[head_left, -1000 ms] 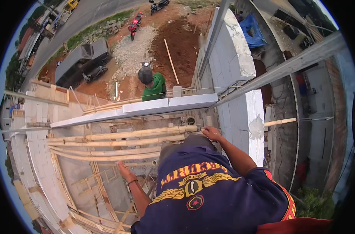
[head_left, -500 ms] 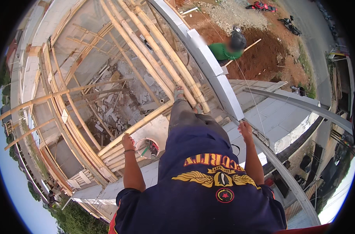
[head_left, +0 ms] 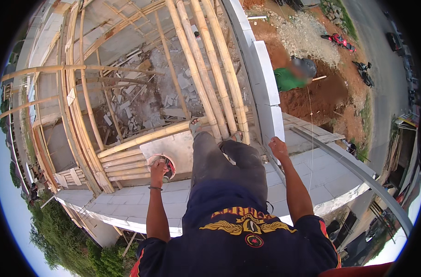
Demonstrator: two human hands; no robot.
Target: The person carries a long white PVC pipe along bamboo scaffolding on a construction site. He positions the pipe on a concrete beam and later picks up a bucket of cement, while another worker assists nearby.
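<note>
My left hand (head_left: 159, 171) is over the rim of a round container (head_left: 174, 170) that has reddish and dark items in it. Its fingers are curled, and anything between them is hidden. The container stands on a pale board (head_left: 175, 147) beside my left leg. My right hand (head_left: 278, 150) is at the near end of a row of white blocks (head_left: 276, 122), its fingers loosely bent and apart. Nothing shows in it; whether it touches the block I cannot tell. My sandalled feet are on or beside thick bamboo poles (head_left: 209, 69).
Far below on the left lies a rubble-strewn floor (head_left: 127, 104) among bamboo scaffolding (head_left: 74, 97). A metal beam (head_left: 353, 173) runs along the right, and a thin string (head_left: 311, 147) hangs there. Beyond the wall, a person in green (head_left: 289, 79) is at a dug earth pit (head_left: 328, 94).
My view has shifted, and the scaffold and blocks sit differently in it. My left hand has come from beside the bamboo pole to over the container. My right hand stays by the block end.
</note>
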